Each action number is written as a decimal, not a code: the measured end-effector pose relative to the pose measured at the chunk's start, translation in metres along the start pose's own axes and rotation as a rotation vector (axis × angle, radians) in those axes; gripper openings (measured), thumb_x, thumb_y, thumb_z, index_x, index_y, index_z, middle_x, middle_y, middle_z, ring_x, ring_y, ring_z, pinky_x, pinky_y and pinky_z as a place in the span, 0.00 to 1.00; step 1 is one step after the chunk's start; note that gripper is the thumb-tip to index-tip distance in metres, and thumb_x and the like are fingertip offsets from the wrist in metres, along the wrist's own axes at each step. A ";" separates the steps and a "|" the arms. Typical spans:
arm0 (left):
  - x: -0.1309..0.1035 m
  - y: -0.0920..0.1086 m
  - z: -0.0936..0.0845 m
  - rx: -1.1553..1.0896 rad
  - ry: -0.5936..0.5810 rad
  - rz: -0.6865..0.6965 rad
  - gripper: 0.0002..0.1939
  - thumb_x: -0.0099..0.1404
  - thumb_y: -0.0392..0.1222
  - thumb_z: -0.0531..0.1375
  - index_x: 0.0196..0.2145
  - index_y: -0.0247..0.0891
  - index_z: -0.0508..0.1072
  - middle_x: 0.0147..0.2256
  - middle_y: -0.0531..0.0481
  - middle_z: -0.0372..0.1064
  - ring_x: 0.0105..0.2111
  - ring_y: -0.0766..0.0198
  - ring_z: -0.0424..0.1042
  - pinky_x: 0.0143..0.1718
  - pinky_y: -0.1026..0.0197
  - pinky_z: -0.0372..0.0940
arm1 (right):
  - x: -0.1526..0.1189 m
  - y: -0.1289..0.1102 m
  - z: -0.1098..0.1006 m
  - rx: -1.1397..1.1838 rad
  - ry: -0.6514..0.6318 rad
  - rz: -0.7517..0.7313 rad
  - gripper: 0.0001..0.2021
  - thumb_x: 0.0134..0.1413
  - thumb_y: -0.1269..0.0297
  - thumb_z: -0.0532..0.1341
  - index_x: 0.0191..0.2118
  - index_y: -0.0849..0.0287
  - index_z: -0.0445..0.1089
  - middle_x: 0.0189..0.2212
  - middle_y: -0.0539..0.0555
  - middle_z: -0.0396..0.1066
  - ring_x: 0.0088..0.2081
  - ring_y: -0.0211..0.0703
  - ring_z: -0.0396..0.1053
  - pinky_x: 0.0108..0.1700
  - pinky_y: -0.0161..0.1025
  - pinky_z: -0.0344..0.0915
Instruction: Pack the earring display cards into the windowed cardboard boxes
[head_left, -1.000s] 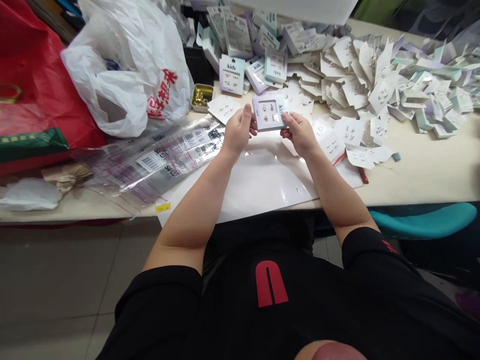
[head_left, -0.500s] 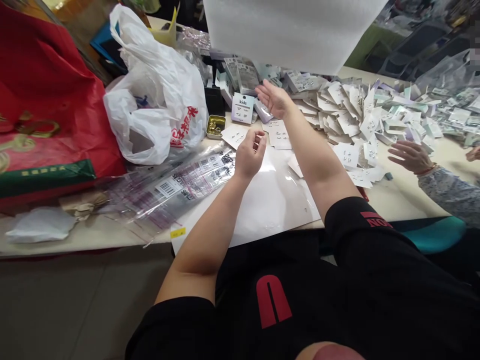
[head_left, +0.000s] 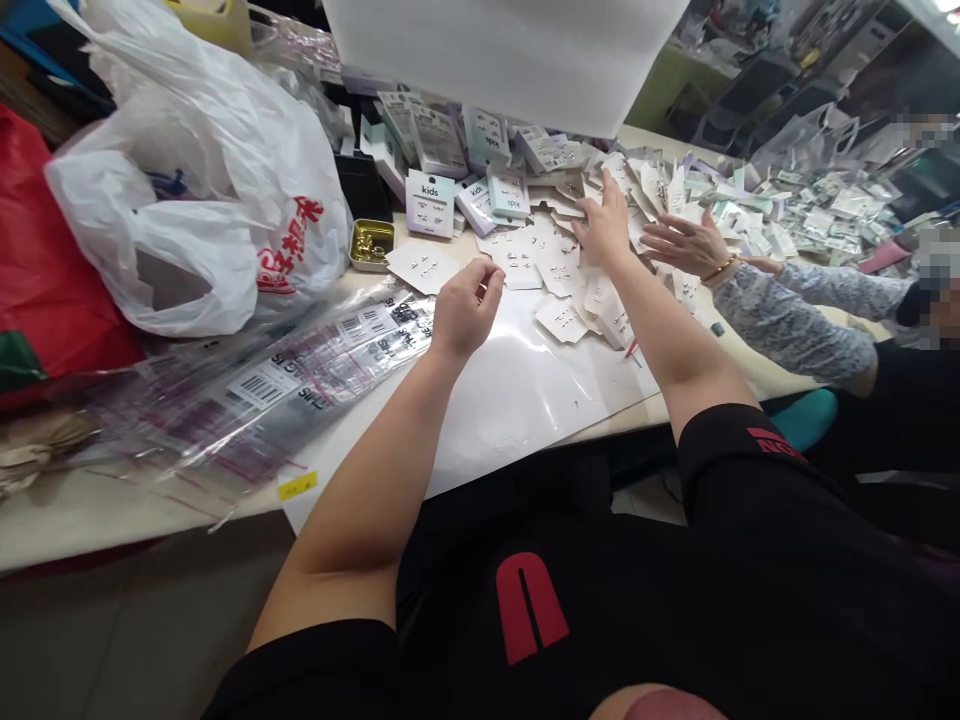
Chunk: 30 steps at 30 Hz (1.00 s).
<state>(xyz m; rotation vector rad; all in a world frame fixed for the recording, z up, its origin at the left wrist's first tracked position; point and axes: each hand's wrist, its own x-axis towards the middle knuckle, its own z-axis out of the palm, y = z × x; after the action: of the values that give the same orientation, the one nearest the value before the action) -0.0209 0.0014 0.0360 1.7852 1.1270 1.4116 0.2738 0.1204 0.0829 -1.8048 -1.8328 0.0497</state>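
Looks like a reach into the pile of loose white cards [head_left: 559, 318], at least judging from the pose. Stretched well forward with the right hand [head_left: 606, 225], fingers spread, nothing visibly gripped. Can't really tell about contact with the cards under those fingertips, too crowded in there. Curled up nearer the body with the left hand [head_left: 466, 308], over the far part of the glossy white sheet [head_left: 517, 370]. Can't tell about anything small tucked inside that curl either. Definitely apart from each other, with cards lying in between, a few more just left of the left hand, and the thicker heap around and beyond the right. Beyond the left hand, upright boxed "kids" packs [head_left: 430, 205], plus a little gold-lined tin [head_left: 372, 245] off to the left. Also worth noting, a co-worker's hand [head_left: 690, 245] just beside the right one, over the same heap. Would guess at a need for a light pinch on one card edge to lift anything cleanly, without snagging neighbours or bumping those other fingers.
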 end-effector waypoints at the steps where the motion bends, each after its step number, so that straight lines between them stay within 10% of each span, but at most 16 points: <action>1: 0.000 0.000 0.000 0.004 -0.010 -0.003 0.07 0.74 0.40 0.59 0.35 0.44 0.73 0.33 0.51 0.76 0.29 0.62 0.71 0.37 0.57 0.66 | 0.000 0.008 -0.004 0.001 0.006 -0.014 0.11 0.71 0.55 0.71 0.47 0.55 0.74 0.71 0.62 0.65 0.80 0.50 0.39 0.80 0.58 0.43; 8: 0.001 -0.003 -0.002 0.041 -0.033 -0.048 0.08 0.73 0.43 0.59 0.35 0.43 0.73 0.29 0.52 0.75 0.27 0.62 0.71 0.36 0.57 0.64 | 0.007 0.010 0.007 -0.123 -0.066 -0.195 0.10 0.75 0.69 0.67 0.57 0.57 0.74 0.78 0.56 0.59 0.80 0.43 0.46 0.82 0.60 0.37; 14: 0.002 -0.008 -0.003 0.065 -0.046 -0.054 0.08 0.71 0.45 0.58 0.34 0.44 0.74 0.29 0.51 0.74 0.27 0.61 0.70 0.36 0.55 0.64 | 0.045 0.002 0.010 -0.418 -0.082 0.135 0.20 0.76 0.74 0.64 0.68 0.68 0.72 0.80 0.73 0.50 0.79 0.66 0.52 0.76 0.71 0.50; 19: 0.005 -0.014 -0.006 0.077 -0.041 -0.075 0.09 0.71 0.47 0.58 0.34 0.44 0.74 0.29 0.51 0.75 0.28 0.60 0.70 0.36 0.54 0.64 | 0.050 0.034 -0.009 -0.669 -0.248 0.264 0.28 0.80 0.73 0.56 0.80 0.68 0.57 0.79 0.83 0.47 0.73 0.78 0.62 0.64 0.71 0.67; 30: 0.006 -0.016 -0.008 0.113 -0.027 -0.065 0.08 0.71 0.43 0.59 0.33 0.44 0.75 0.28 0.51 0.75 0.28 0.61 0.71 0.35 0.55 0.63 | 0.024 0.116 -0.032 -0.933 -0.315 0.408 0.34 0.78 0.75 0.51 0.83 0.69 0.44 0.79 0.85 0.40 0.75 0.75 0.60 0.63 0.72 0.66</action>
<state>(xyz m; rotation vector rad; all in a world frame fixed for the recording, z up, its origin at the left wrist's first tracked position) -0.0326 0.0138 0.0274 1.8223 1.2611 1.3061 0.3936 0.1423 0.0717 -2.9375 -1.7896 -0.4656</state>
